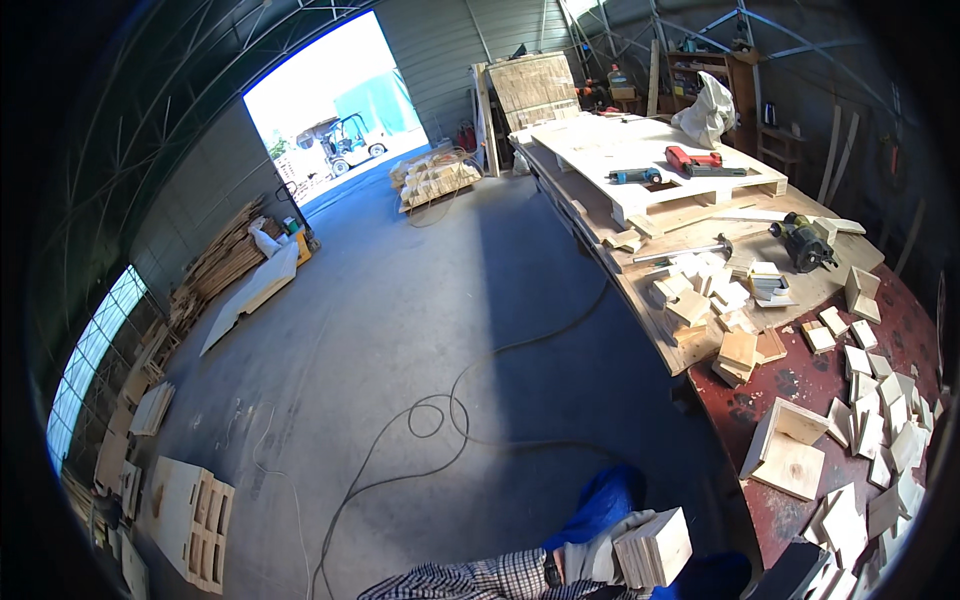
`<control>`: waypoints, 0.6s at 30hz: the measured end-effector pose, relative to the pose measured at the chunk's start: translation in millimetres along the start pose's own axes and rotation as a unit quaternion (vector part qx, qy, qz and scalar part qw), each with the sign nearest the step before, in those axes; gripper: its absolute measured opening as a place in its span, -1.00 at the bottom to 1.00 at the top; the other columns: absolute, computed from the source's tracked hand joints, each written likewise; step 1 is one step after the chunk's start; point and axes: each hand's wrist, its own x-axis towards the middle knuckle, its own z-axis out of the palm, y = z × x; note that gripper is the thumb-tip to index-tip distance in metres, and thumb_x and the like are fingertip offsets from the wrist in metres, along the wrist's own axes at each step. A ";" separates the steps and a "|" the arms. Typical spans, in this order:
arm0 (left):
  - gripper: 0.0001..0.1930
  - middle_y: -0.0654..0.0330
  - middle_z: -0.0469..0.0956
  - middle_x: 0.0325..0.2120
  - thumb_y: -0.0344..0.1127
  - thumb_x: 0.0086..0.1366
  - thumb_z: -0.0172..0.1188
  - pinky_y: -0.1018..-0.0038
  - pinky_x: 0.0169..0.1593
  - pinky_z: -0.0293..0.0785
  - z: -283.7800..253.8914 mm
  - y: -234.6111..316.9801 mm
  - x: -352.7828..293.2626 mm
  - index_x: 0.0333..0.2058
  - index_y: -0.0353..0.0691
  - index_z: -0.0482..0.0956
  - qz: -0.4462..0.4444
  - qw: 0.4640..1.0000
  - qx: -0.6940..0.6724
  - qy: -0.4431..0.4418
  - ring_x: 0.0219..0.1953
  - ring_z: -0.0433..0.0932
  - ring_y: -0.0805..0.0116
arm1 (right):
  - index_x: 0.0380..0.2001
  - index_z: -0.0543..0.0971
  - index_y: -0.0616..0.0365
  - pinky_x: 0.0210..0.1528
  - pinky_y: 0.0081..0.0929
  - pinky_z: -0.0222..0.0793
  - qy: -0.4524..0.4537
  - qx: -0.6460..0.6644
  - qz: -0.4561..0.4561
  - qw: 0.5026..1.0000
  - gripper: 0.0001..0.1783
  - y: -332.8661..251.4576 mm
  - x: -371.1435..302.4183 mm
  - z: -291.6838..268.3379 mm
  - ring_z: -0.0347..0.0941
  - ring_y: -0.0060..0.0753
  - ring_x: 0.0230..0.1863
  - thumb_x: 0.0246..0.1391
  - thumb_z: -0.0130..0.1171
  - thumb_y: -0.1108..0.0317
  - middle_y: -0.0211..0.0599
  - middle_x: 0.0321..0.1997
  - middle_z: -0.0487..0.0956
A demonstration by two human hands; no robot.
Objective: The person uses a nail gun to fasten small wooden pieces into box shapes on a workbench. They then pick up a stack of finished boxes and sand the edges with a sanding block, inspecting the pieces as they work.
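Observation:
My left hand (598, 556), in a pale glove below a checked sleeve and a dark wristband, is closed around a stack of small wooden boards (655, 548). The stack is held low in front of me, left of the red-topped part of the workbench. Just beyond the hand is a bright blue cloth-like thing (603, 500). My right hand does not show. A dark, flat-sided object (792, 572) sits at the lower right by the bench edge; I cannot make out its kind. Close to it on the red top (728, 415) stands a corner-shaped wooden piece (787, 452).
Many loose wood blocks (868, 432) cover the red top. Farther along lie a hammer (690, 250), a dark green power tool (803, 243), a red tool (692, 160) and a pallet (640, 190). A long hose (375, 450) loops over the floor; stacked pallets (195, 515) stand left.

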 end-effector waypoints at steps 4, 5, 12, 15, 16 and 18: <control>-0.58 0.07 0.71 0.00 0.03 0.65 -0.03 0.09 -0.02 0.78 0.9 -6.0 -6.5 0.23 -0.09 0.52 0.066 0.997 -0.003 -0.035 -0.06 0.76 0.20 | 0.00 0.66 0.37 -0.09 -0.11 0.65 0.008 0.003 0.004 1.000 -0.20 1.1 -1.2 1.1 0.72 0.06 -0.19 -0.26 0.81 0.13 0.08 -0.15 0.74; -0.58 0.07 0.67 0.06 0.02 0.65 -0.03 0.10 0.03 0.77 -7.7 -8.0 -6.2 0.27 -0.08 0.49 0.077 0.996 0.002 -0.050 0.00 0.73 0.20 | 0.00 0.66 0.37 -0.09 -0.11 0.65 0.008 0.003 0.005 1.000 -0.20 1.8 -1.3 0.3 0.72 0.05 -0.20 -0.26 0.81 0.13 0.08 -0.15 0.74; -0.21 0.17 0.07 0.55 -0.30 0.51 0.26 0.16 0.47 0.46 -40.7 6.4 -12.6 0.55 0.08 0.01 0.062 0.995 0.077 -0.019 0.51 0.28 0.25 | 0.00 0.66 0.37 -0.11 -0.12 0.65 0.022 0.010 0.038 0.999 -0.17 -2.4 -4.3 -0.5 0.72 0.05 -0.21 -0.28 0.82 0.10 0.06 -0.16 0.74; -0.19 0.16 0.05 0.55 -0.27 0.50 0.28 0.17 0.48 0.44 -11.0 -5.8 -22.6 0.55 0.04 -0.02 0.126 0.963 0.236 -0.007 0.52 0.27 0.26 | 0.00 0.65 0.39 -0.16 -0.16 0.66 0.024 0.019 0.046 0.998 -0.11 -0.6 -5.1 1.5 0.72 0.01 -0.28 -0.33 0.83 0.03 0.02 -0.20 0.74; -0.20 0.16 0.05 0.55 -0.27 0.50 0.27 0.17 0.48 0.44 -13.6 -6.0 -19.3 0.55 0.05 -0.01 0.108 0.975 0.193 -0.002 0.51 0.27 0.26 | 0.00 0.65 0.38 -0.17 -0.17 0.66 0.021 -0.014 0.012 1.000 -0.11 3.3 -4.2 3.2 0.72 0.00 -0.28 -0.33 0.83 0.03 0.02 -0.21 0.74; -0.21 0.17 0.06 0.55 -0.27 0.51 0.26 0.17 0.48 0.44 -28.1 -4.2 -10.8 0.55 0.05 -0.01 0.085 0.985 0.153 -0.004 0.51 0.28 0.26 | 0.00 0.65 0.38 -0.19 -0.18 0.66 0.019 -0.081 -0.056 0.995 -0.11 14.1 -0.4 7.0 0.72 -0.04 -0.29 -0.33 0.83 0.03 0.01 -0.21 0.74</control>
